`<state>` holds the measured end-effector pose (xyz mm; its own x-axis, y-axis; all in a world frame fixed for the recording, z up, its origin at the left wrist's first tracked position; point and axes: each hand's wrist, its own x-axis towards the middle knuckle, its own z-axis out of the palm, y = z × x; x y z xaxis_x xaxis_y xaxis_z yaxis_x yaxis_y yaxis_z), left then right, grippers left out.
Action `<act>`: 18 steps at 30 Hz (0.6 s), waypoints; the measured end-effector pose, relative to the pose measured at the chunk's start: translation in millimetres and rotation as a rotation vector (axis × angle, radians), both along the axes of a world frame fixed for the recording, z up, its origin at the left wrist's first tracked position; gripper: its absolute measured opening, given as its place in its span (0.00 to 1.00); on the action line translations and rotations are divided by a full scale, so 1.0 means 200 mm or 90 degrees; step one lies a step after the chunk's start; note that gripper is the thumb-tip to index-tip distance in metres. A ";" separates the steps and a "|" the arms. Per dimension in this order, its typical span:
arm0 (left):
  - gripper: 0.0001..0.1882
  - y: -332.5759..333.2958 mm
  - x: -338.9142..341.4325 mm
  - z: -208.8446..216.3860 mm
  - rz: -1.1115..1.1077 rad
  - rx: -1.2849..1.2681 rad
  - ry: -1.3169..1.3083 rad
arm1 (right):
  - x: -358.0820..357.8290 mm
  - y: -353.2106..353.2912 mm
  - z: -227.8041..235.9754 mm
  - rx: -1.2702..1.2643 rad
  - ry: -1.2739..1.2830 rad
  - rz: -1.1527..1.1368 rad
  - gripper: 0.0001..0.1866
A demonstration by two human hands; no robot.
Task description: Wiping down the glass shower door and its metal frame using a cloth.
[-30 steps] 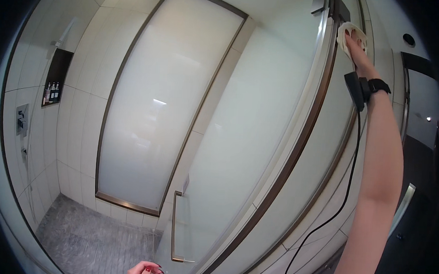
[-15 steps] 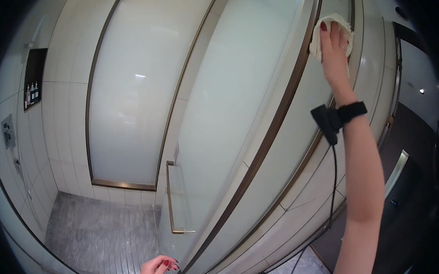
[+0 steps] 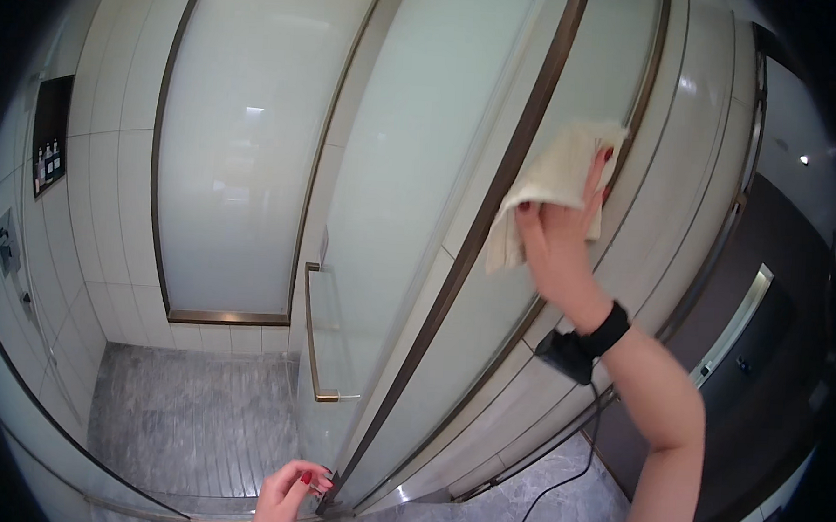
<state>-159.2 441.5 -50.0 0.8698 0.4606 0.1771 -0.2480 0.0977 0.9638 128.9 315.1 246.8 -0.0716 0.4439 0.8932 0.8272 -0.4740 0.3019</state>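
Observation:
My right hand grips a cream cloth over a narrow frosted glass panel. The thumb and fingers lie spread across the cloth, and one corner of it hangs down past the thumb. A black strap with a small dark device and a cable circles my right wrist. Low in the picture, my left hand is held beside the bottom of the dark metal frame. Its fingers are loosely bent and apart, with nothing visible in them.
A frosted glass door with a bronze bar handle stands left of the frame. Beyond lies a grey shower floor. Bottles sit in a wall niche. At right is a dark door. The cable trails downward.
My right hand has come down and left along the glass with the cloth, and the elbow bends more. The cloth has unfolded wider. My left hand has shifted slightly left and up in view.

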 end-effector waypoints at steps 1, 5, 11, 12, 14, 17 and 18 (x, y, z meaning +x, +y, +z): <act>0.13 0.00 -0.01 0.01 0.002 0.001 0.006 | 0.06 -0.02 0.08 0.001 0.006 0.002 0.26; 0.13 -0.02 -0.01 0.04 0.033 0.016 0.015 | 0.16 -0.04 0.61 -0.053 -0.262 -0.379 0.23; 0.12 -0.03 -0.04 -0.02 0.106 -0.006 0.010 | -0.01 0.00 1.08 0.034 0.146 0.082 0.44; 0.12 -0.03 -0.04 -0.04 0.122 -0.016 -0.004 | -0.04 0.00 1.08 0.056 0.140 0.183 0.43; 0.12 -0.04 -0.02 -0.05 0.108 -0.012 -0.001 | 0.07 -0.08 1.30 0.028 0.097 0.100 0.42; 0.13 -0.05 -0.02 -0.03 0.096 0.002 0.010 | 0.19 -0.06 1.44 0.018 0.052 0.019 0.40; 0.13 -0.05 -0.01 -0.04 0.088 0.011 0.000 | 0.19 -0.07 1.46 -0.023 0.022 -0.014 0.40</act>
<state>-161.8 430.8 -57.0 0.7981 0.5730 0.1861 -0.2576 0.0454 0.9652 167.7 301.0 539.3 -0.0315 0.4769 0.8784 0.8267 -0.4816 0.2911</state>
